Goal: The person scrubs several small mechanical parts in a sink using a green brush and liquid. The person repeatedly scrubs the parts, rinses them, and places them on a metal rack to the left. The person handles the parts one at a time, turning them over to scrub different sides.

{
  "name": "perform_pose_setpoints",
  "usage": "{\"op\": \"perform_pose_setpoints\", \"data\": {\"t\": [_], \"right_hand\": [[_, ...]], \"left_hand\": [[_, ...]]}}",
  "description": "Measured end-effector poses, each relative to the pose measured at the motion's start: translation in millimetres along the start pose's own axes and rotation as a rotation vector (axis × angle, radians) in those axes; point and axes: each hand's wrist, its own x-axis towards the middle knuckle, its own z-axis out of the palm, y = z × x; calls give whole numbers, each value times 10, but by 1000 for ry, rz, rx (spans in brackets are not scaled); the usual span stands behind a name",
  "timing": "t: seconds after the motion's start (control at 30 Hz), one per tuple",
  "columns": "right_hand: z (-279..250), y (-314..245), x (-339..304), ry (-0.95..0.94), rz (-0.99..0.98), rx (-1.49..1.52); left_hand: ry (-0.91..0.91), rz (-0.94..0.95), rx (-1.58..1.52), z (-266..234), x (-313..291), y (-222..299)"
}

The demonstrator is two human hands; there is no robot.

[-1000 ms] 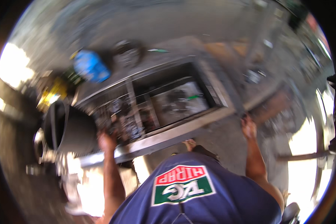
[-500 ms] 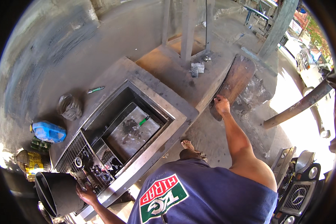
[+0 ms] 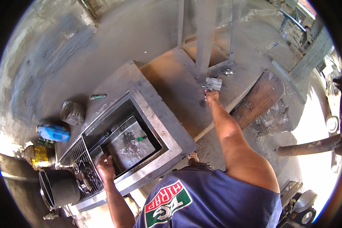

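Observation:
My right hand reaches far forward over the concrete ledge, its fingers closed at the near edge of a small grey metal block. My left hand is above the inner edge of the metal washing basin, fingers curled in; what they hold, if anything, cannot be made out. In the basin's tray of murky liquid lies a green-handled brush. Several greasy metal parts rest on the wire rack left of that hand.
A black cylinder stands at the rack's near end. Along the left are a yellow-labelled container, a blue jug, a clear plastic container and a green-handled tool. A wooden plank and a metal fitting are to the right.
My right hand has moved from the wooden plank leftward and forward to the metal block. My left hand has left the black cylinder's side and risen over the basin edge. The view has shifted.

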Motion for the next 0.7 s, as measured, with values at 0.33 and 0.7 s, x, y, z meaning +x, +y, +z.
{"op": "perform_pose_setpoints", "data": {"t": [0.33, 0.7], "right_hand": [[-255, -596, -1830, -491, -539, -216], [1281, -518, -4309, -1144, -1134, -667]], "left_hand": [[-279, -352, -511, 373, -150, 176], [-353, -601, -1548, 515, 32, 304]]}}
